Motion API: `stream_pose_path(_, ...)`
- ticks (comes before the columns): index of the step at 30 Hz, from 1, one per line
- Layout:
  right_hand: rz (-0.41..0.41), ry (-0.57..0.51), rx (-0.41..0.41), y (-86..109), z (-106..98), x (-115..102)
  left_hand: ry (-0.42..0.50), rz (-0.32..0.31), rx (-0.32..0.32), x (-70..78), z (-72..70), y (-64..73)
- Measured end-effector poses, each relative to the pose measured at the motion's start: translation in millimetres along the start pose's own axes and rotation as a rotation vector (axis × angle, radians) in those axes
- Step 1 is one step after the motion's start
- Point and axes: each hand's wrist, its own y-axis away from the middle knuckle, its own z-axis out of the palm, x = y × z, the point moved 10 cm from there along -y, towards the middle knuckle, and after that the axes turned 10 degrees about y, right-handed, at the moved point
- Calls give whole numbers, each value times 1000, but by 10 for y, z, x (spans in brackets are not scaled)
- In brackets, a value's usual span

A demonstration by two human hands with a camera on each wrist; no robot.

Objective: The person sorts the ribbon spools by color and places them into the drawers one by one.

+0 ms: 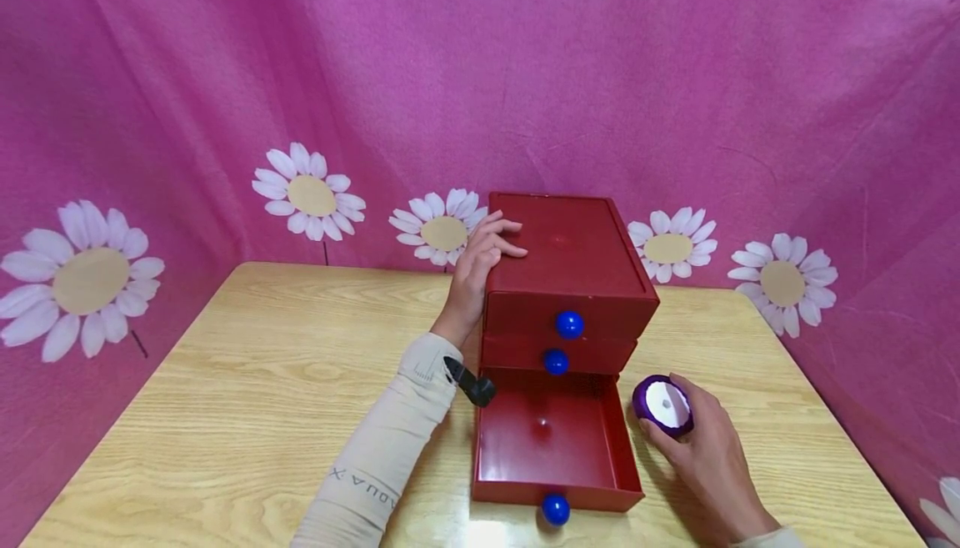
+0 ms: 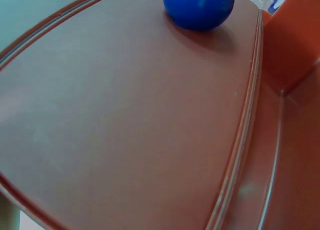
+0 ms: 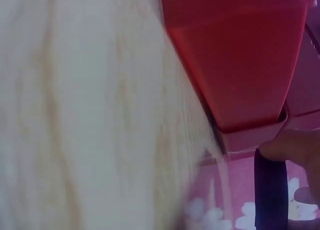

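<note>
A red drawer cabinet (image 1: 570, 248) with blue ball knobs stands on the table. Its bottom drawer (image 1: 525, 448) is pulled far out and shows a bare red floor; the two drawers above sit in the body. Against the cabinet's upper left side lies my left hand (image 1: 476, 264), fingers spread over the top edge, thumb out of sight. To the right of the pulled-out drawer, my right hand (image 1: 708, 444) pinches a roll of purple ribbon (image 1: 660, 396) with a white side and small centre hole. In the right wrist view, the ribbon's dark edge (image 3: 270, 190) shows beside the thumb.
The wooden table (image 1: 300, 364) extends to both sides of the cabinet. A pink cloth (image 1: 450, 56) with large white daisies hangs behind and along the sides. The bottom drawer's blue knob (image 1: 556, 510) juts toward the front. A black strap (image 1: 468, 381) is on the left wrist.
</note>
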Motion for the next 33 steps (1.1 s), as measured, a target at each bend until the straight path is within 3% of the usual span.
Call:
stream_pose_path(10, -47, -14, 105, 42, -294, -285, 5, 4, -5, 2, 12, 5)
stream_pose_path(20, -115, -39, 14, 59, -388, -660, -11, -22, 1, 1, -2, -1)
stream_pose_path(25, -131, -47, -102, 69, -287, -779, -8, -14, 7, 5, -11, -4)
stream_pose_path(33, -238, -59, -150, 96, -153, -1000, 11, 1, 9, 0, 2, 1)
